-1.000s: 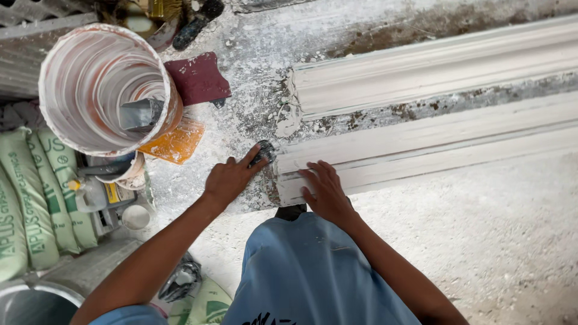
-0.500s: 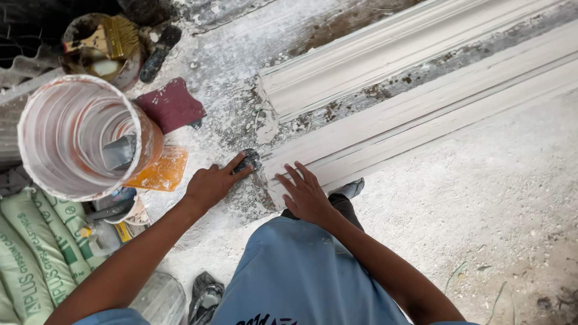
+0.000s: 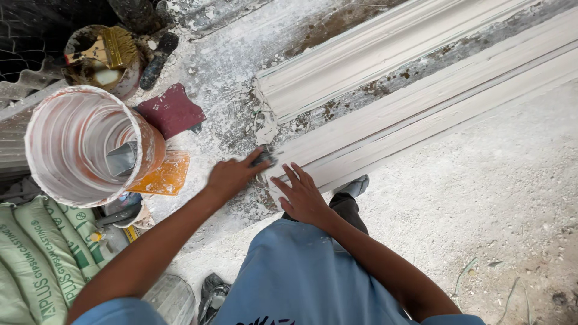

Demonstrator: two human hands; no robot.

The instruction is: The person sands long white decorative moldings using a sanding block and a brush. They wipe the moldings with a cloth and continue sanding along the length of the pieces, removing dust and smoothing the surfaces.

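Two long white plaster mouldings lie side by side on a dusty workbench: a far one and a near one. My left hand grips a small dark metal scraper at the near moulding's left end. My right hand rests flat, fingers spread, on that same end just to the right of the tool. Both forearms reach up from the bottom of the view over my blue trousers.
A large plaster-smeared bucket with a trowel inside stands at the left. Beside it lie a maroon pad and an orange scraper. A dirty pot holding a brush sits top left. Green plaster sacks lie bottom left.
The view has shifted and tilted, so the bench and mouldings sit further right and angled. Both hands stay at the near moulding's end, the left still holding the scraper.
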